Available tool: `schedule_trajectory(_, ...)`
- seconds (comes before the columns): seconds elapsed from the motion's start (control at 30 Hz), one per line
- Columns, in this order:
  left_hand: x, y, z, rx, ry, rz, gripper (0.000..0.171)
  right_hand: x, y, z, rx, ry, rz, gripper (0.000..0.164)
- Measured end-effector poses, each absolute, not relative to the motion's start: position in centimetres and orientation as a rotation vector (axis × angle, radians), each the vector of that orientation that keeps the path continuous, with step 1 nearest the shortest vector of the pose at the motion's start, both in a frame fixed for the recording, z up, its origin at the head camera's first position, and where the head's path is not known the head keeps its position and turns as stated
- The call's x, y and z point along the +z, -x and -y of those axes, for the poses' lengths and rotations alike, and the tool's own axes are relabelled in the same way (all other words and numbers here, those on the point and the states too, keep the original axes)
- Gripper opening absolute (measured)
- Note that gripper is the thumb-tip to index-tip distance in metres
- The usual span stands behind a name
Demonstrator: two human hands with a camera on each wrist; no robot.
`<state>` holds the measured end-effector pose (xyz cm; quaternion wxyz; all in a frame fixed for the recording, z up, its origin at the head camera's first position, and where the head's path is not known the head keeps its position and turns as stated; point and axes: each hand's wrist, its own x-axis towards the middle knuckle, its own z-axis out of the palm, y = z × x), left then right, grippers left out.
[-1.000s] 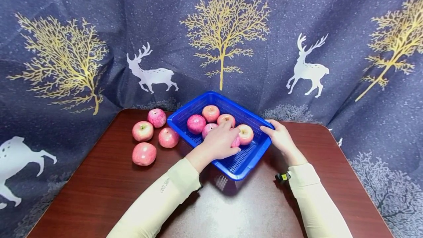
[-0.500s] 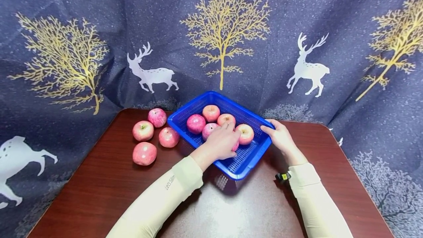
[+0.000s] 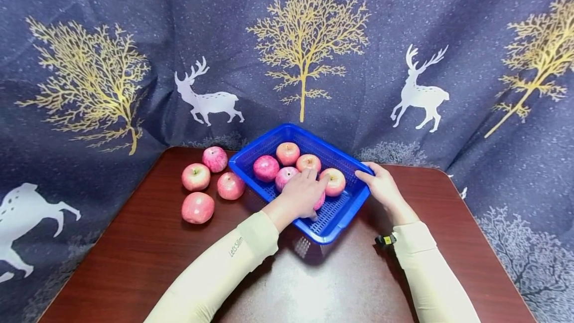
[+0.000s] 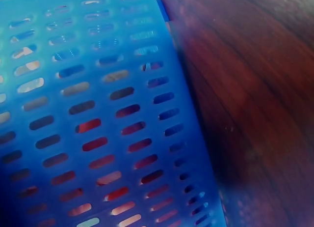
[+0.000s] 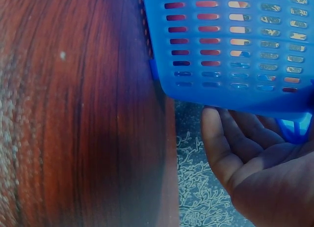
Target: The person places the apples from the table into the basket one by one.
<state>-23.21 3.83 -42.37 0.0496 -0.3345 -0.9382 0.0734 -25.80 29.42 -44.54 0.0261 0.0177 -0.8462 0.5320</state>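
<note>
A blue plastic basket (image 3: 337,223) with slotted walls stands on the table, several red apples inside it. Reaching into it, my left hand (image 3: 299,196) grips a pinkish-red apple (image 3: 320,201), mostly covered by the palm and fingers. Close around those fingers lie a pale yellow-red apple (image 3: 334,182), an orange-red apple (image 3: 308,163) and a striped apple (image 3: 286,177). My right hand (image 3: 383,188) holds the basket's right end by the rim, thumb on top. In the right wrist view its fingers (image 5: 214,131) reach under that end. Only the basket's slotted wall (image 4: 98,114) fills the left wrist view.
Left of the basket, several loose apples (image 3: 198,208) sit on the brown wooden table (image 3: 148,258). A dark blue cloth (image 3: 314,98) printed with deer and trees hangs right behind the table's back edge.
My left hand has shifted slightly right and its thumb has drawn in around the apple. The right hand keeps its hold on the basket, which stays in place.
</note>
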Motion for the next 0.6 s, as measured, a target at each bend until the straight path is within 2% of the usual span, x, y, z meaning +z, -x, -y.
schedule_trajectory(0.2,-42.41,23.12,-3.81,0.212,1.005,2.936,0.135,-44.53,25.77,-29.35,1.643,-0.053,2.614,0.038)
schedule_trajectory(0.6,-42.19,22.9,-3.47,0.163,1.04,2.922,0.134,-44.28,25.58,-29.23,1.66,-0.041,2.627,0.039)
